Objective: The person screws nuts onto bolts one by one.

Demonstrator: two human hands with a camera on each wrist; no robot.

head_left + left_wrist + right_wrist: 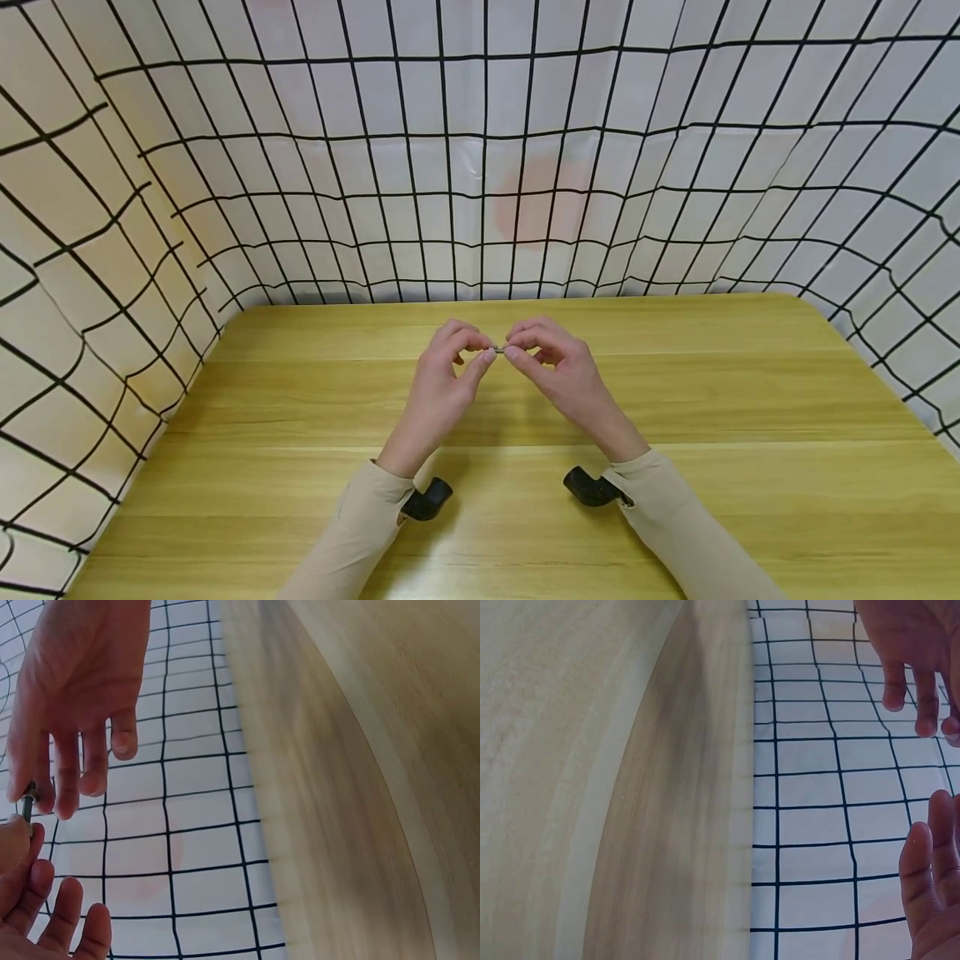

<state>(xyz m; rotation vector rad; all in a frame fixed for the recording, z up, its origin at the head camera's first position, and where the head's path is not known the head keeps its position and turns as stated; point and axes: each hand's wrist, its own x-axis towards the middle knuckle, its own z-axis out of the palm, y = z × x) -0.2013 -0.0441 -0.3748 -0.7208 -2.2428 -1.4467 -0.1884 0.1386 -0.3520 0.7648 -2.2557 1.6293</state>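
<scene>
Thumb and index finger of my left hand pinch one end of a small metal bolt. My right hand pinches its other end with thumb and fingertips. Between the two hands the bolt lies roughly level, above the far half of the wooden table. The left wrist view shows its thin dark shaft, with a wider, shiny end at the right hand's fingertips. Fingertips cover parts of both ends. In the right wrist view, only outer fingers of both hands show, and the bolt is out of frame.
A black wire grid stands along the table's back edge and down both sides, with pale sheeting behind it. Black curved mounts, one at the left cuff and one at the right cuff, stick out over the table.
</scene>
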